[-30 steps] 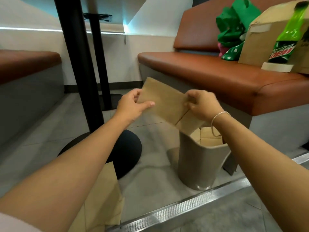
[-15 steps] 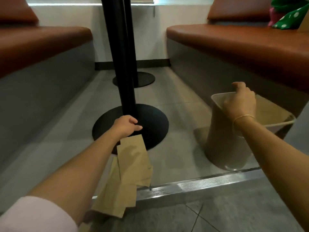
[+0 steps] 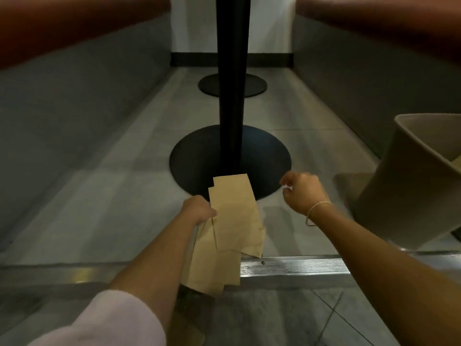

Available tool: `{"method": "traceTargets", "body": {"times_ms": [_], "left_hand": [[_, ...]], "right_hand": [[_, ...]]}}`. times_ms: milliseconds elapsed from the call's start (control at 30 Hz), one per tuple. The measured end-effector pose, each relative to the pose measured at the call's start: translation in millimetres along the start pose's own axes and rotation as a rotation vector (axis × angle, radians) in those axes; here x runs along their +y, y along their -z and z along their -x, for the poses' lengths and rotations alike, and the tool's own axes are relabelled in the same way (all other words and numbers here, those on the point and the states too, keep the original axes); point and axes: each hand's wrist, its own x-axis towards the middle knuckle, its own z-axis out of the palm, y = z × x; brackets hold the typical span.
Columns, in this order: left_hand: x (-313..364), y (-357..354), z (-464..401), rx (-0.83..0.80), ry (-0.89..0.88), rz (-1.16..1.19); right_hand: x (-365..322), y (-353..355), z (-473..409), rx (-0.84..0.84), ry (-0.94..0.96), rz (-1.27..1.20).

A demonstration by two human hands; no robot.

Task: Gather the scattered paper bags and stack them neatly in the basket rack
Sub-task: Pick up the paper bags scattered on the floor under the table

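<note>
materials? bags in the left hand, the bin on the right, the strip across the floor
Bags: thin brown kraft paper, matte, creased flat. Bin: looks like smooth plastic, beige, soft sheen; coated metal is possible. Floor strip: ribbed bare metal, probably aluminium, with bright reflections.

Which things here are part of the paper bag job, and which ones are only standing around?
Part of the job: paper bags, left hand, right hand, basket.

Only standing around: table pole, round black base, metal floor strip, benches.
</note>
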Motion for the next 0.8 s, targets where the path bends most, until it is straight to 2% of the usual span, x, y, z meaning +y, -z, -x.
{"method": "traceTargets", "body": {"times_ms": [167, 267, 500, 633, 800], "left_hand": [[-1, -24, -23, 0.011, 0.067, 0.127], [-3, -33, -27, 0.081, 0.151, 0.236], [-7, -50, -37, 0.144, 0.224, 0.238], [-6, -53, -41, 0.144, 0.192, 0.24], [0, -54, -44, 0.141, 0.175, 0.127]], "right_hand": [[-3, -32, -9, -0.095, -0.011, 0.009], [-3, -46, -11, -0.138, -0.012, 0.014], [12, -64, -10, -0.192, -0.029, -0.009], [15, -66, -9, -0.231, -0.036, -0.028], [18, -72, -11, -0.264, -0.079, -0.022]]}}
